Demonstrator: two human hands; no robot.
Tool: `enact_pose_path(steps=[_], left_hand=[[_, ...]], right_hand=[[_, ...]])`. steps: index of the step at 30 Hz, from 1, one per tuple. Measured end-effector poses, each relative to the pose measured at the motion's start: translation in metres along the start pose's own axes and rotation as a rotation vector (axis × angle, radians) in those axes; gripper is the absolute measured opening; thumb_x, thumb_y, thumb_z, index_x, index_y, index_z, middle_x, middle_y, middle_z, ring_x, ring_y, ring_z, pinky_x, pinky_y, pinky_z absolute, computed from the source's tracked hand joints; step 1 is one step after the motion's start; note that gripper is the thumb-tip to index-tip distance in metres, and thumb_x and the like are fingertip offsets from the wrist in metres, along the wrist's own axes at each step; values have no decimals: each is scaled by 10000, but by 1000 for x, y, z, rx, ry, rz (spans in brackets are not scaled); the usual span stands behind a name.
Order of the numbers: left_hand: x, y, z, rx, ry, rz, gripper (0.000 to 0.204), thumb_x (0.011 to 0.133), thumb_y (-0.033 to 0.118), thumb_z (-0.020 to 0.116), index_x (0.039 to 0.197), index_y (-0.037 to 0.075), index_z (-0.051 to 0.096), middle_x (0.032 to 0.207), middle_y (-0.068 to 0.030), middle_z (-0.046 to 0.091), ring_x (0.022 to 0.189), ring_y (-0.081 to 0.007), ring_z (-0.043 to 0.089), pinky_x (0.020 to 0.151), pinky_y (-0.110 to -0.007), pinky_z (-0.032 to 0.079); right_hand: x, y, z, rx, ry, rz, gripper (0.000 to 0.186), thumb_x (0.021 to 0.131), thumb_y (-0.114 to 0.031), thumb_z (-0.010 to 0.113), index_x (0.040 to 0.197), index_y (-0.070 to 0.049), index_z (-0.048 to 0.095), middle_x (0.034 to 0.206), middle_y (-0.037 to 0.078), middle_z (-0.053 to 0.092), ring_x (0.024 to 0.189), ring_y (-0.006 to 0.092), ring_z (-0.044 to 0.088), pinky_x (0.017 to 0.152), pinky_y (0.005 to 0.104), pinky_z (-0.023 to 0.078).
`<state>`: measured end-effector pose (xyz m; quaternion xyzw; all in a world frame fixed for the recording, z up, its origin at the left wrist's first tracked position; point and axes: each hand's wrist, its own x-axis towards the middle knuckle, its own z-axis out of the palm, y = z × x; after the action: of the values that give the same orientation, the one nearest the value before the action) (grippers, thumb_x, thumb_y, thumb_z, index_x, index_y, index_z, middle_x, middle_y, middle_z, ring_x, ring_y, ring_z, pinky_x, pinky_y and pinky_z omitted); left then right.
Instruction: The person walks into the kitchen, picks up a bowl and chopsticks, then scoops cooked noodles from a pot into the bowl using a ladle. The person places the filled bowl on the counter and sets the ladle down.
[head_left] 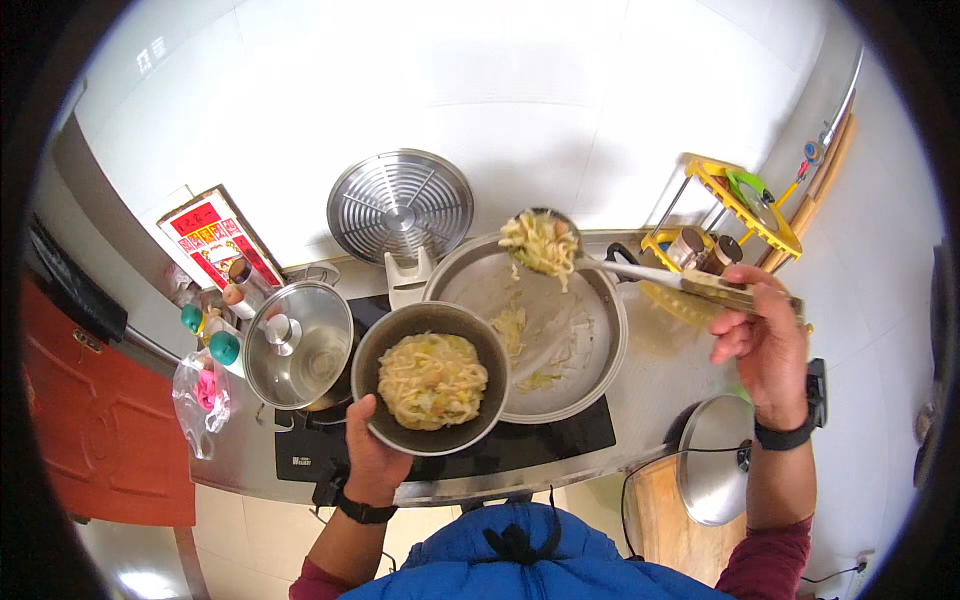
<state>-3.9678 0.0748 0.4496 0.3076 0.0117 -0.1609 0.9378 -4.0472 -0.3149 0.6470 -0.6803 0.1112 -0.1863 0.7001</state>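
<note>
I see a glass-lidded pot [308, 382] just beyond and left of the left hand [382, 458], with green-capped containers [225, 347] farther left and a clear plastic bag [192, 425] near them. Straight beyond that hand, a slotted steel disc [400, 215] stands against the wall. Beyond the right hand [770, 345] I have a yellow rack [724, 194] with jars [687, 247]; nearer than it, a round steel lid [712, 465] overlaps a wooden board [680, 535].

dark-lined bowl [428, 319] of pale noodles [432, 380], noodle-heaped ladle [640, 271] raised, wide metal pan [596, 305] with scraps [510, 332]
</note>
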Motion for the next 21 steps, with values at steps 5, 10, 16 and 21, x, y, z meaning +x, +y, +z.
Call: enact_pose_path(steps=[5, 10, 16, 21], left_hand=[[29, -22, 26, -91, -47, -93, 594, 978, 368, 528, 1469, 45, 440, 1473, -121, 530, 1359, -267, 505, 1142, -424, 394], [46, -34, 44, -110, -104, -143, 581, 992, 386, 515, 1457, 44, 455, 1452, -104, 549, 1329, -251, 532, 1124, -408, 415], [49, -36, 44, -93, -100, -157, 612, 969, 393, 528, 1478, 64, 439, 1485, -112, 520, 1347, -289, 516, 1143, -458, 399], [49, -36, 42, -99, -127, -144, 618, 968, 394, 546, 1470, 51, 435, 1463, -100, 535, 1332, -254, 528, 1113, -412, 432]], right_hand=[[-37, -30, 5, -19, -66, -221, 345, 1019, -220, 476, 1218, 35, 595, 799, 167, 717, 606, 212, 702, 535, 292, 595], [-69, -11, 18, -609, -580, -728, 243, 887, -121, 721, 1093, -3, 668, 893, 138, 701, 709, 229, 705, 563, 287, 569], [-91, -9, 30, -1006, -636, -1030, 294, 818, -144, 755, 1100, -104, 681, 838, 131, 656, 641, 232, 665, 518, 295, 532], [-103, -15, 14, -770, -624, -737, 230, 847, -132, 755, 1067, -112, 693, 787, 98, 667, 606, 229, 658, 506, 329, 525]])
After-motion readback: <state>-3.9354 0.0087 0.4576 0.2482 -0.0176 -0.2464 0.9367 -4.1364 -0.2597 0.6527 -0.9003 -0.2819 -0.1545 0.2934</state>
